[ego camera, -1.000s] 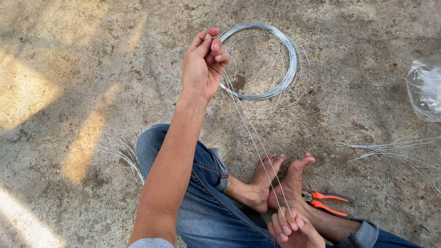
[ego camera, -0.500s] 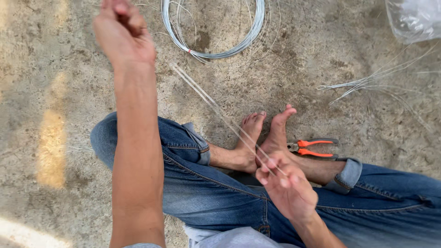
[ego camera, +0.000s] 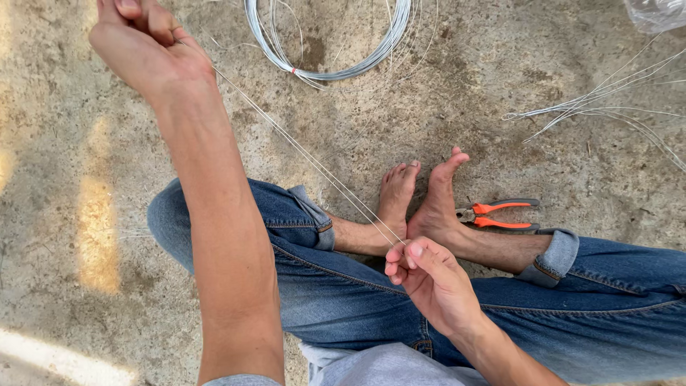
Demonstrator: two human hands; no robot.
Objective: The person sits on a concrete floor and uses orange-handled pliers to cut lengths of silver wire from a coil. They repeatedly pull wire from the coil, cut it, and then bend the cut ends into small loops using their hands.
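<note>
A thin strand of grey wire point(ego camera: 314, 163) runs taut and slanting across the middle of the view, from upper left down to lower right, passing above the person's bent left knee. Its lower end is pinched in the right hand point(ego camera: 429, 279), whose fingers point(ego camera: 400, 259) are together, thumb pressed to fingertips on the wire just in front of the crossed bare feet point(ego camera: 421, 204). Its upper end goes into the left hand point(ego camera: 146, 50), raised high at the top left with the arm stretched out; those fingers are curled shut around the wire, though the exact grip is partly cut off by the edge of the view. More than one fine strand seems to lie side by side along the line, but how many cannot be told. The person sits cross-legged on a rough concrete floor point(ego camera: 86, 143) in blue jeans point(ego camera: 343, 293) with rolled cuffs. Just beside the right foot, touching the floor, lie orange-handled pliers point(ego camera: 500, 214), their handles pointing right. Beyond the feet, at the top of the view, rests a coil of grey wire point(ego camera: 329, 43) bound with a small red tie. Well apart at the right lies a loose bundle of cut wire lengths point(ego camera: 600, 107), and a clear plastic bag point(ego camera: 654, 13) shows at the top right corner.
</note>
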